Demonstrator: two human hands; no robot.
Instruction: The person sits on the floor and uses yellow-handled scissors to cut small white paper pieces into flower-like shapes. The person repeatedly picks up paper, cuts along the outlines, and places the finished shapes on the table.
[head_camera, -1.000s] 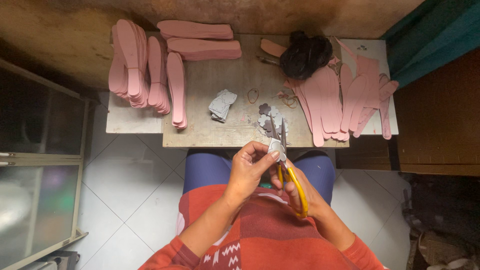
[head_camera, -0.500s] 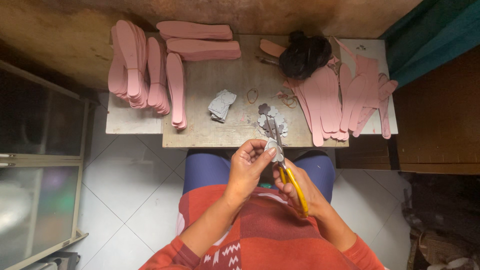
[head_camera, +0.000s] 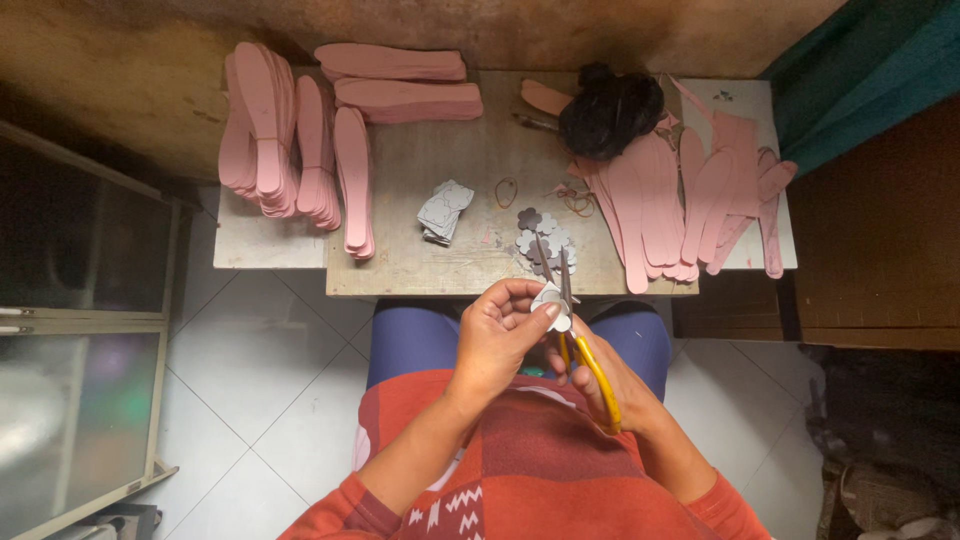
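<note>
The left hand (head_camera: 500, 335) pinches a small pale grey flower-shaped cut-out (head_camera: 552, 301) between thumb and fingertips, just off the near edge of the counter (head_camera: 430, 265) and above the person's lap. The right hand (head_camera: 600, 375) is wrapped around the yellow handles of a pair of scissors (head_camera: 580, 350), whose dark blades point away from the body and meet the cut-out at its right side. Both hands are closed on what they hold, and they touch each other around the piece.

On the worn wooden counter just beyond the blades lies a little heap of grey flower-shaped pieces (head_camera: 540, 240). To its left sits a small stack of folded grey material (head_camera: 445, 210), and between them an orange rubber band (head_camera: 506, 191). Piles of pink sole-shaped foam cut-outs (head_camera: 290, 140) fill the left end, and more of them lie flat along the far edge (head_camera: 400, 82). A loose fan of similar pink pieces (head_camera: 690, 200) spreads over the right end, beside a crumpled black plastic bag (head_camera: 610, 110).
</note>
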